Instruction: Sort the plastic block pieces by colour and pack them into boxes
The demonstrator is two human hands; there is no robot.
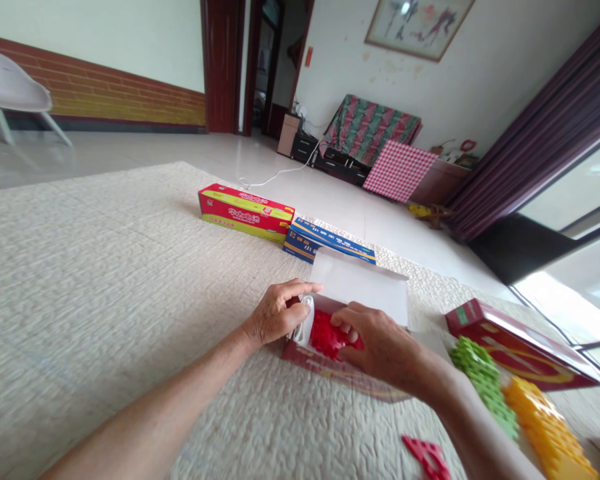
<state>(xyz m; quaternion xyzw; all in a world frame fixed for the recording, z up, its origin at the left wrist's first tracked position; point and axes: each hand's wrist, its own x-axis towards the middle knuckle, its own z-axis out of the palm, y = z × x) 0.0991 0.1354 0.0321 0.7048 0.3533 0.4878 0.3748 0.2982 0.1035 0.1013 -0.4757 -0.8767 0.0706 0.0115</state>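
Observation:
An open dark red box [325, 363] with its white lid [363, 283] raised sits on the quilted cover. Inside lie red plastic pieces [325, 333] and, at the left end, a white coiled cable [305, 323]. My left hand [280, 310] grips the box's left end, its thumb beside the cable and its index finger stretched over the corner. Curled fingers of my right hand [380, 337] are down in the box, closed on the red plastic pieces; its palm hides the right part of the box.
Behind the box stand a red and yellow carton [245, 213] and a blue carton [330, 241]. To the right are another dark red box [520, 343], green plastic pieces [483, 380] and yellow plastic pieces [547, 427]. A red triangular piece [427, 457] lies near my right forearm.

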